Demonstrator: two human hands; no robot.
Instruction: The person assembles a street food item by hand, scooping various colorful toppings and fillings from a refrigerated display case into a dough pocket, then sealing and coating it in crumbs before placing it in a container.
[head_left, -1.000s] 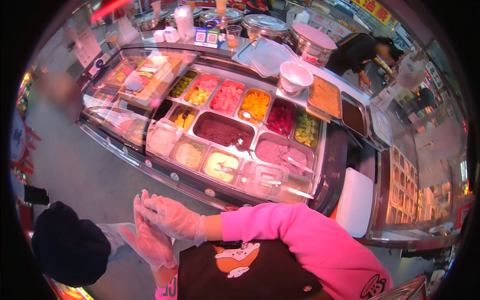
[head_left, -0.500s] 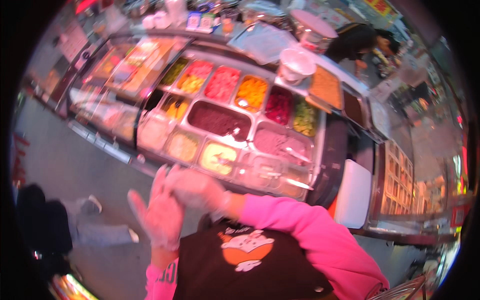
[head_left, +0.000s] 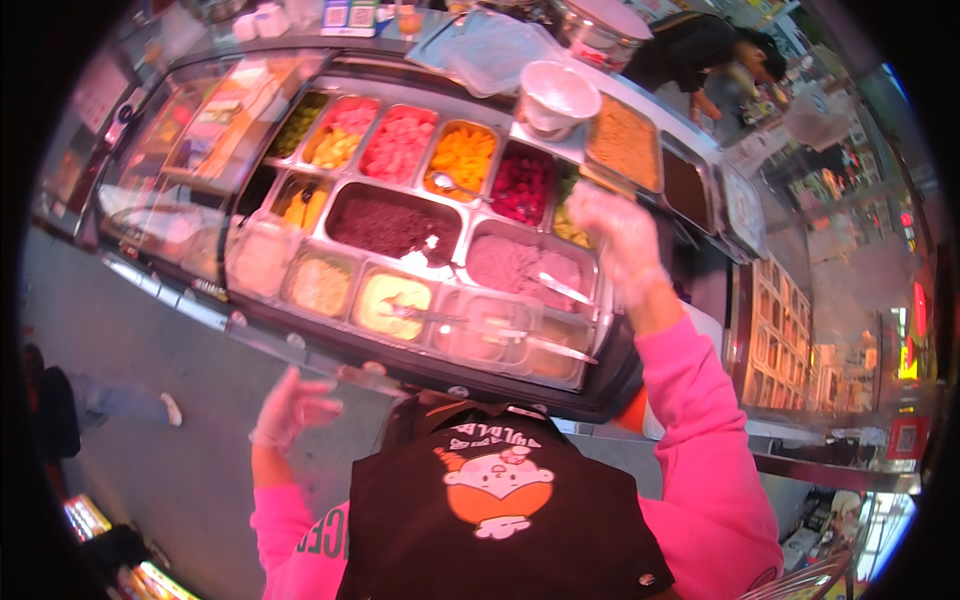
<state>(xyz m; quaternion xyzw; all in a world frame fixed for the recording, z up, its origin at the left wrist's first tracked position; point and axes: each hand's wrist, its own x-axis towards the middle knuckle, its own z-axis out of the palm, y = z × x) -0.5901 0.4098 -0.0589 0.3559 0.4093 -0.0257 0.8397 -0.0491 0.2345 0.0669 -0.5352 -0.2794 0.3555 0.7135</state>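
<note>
My left hand (head_left: 295,408), in a clear plastic glove, hangs in the air in front of the counter. Its fingers are slightly bent and apart, with nothing between them. My right hand (head_left: 618,235), gloved too, is above the right end of the topping counter, over the bin of pale green fruit pieces (head_left: 570,215), which it partly covers. Its fingers are bent and blurred, so their grip cannot be made out. Left of it lie a bin of dark red cubes (head_left: 522,185) and one of orange cubes (head_left: 463,155). Nearer are a purple mash (head_left: 520,265) with a spoon and a dark red-brown filling (head_left: 390,222).
Behind the bins stand a white tub (head_left: 556,98), clear lids (head_left: 490,50) and a large lidded bucket (head_left: 602,30). An orange-brown tray (head_left: 625,145) sits right of the tub. A glass case (head_left: 160,160) fills the counter's left end. Another person (head_left: 690,50) bends at the far right.
My hands were together in front of the counter. They have parted: the right has moved right and up over the bins, the left a little left. The view has shifted.
</note>
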